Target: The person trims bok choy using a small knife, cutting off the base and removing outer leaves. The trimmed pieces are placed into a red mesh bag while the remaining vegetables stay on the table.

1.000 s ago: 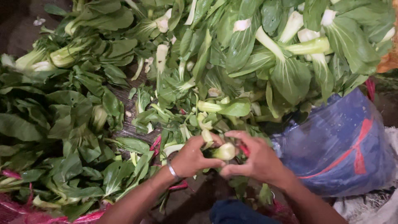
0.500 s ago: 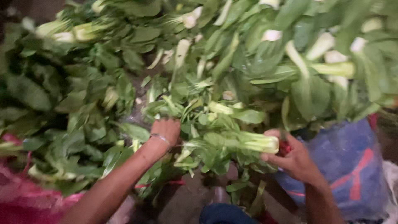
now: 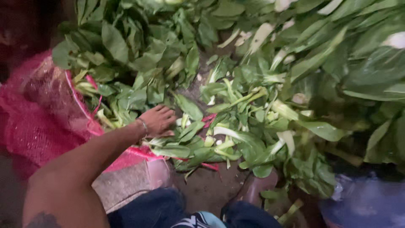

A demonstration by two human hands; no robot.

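Only one of your hands shows: your left hand (image 3: 158, 120) lies palm-down on the loose bok choy leaves (image 3: 185, 139), fingers spread and flat, gripping nothing, while your right hand is out of sight. The bok choy heap (image 3: 295, 76) beyond your fingertips is blurred and cut off by the frame, too tangled to count. One red mesh sack (image 3: 38, 122) lies behind your wrist, one blue bag (image 3: 367, 202) well off to the right.

Smooth, waxy leafy greens (image 3: 236, 139); coarse red plastic mesh sack (image 3: 38, 122).
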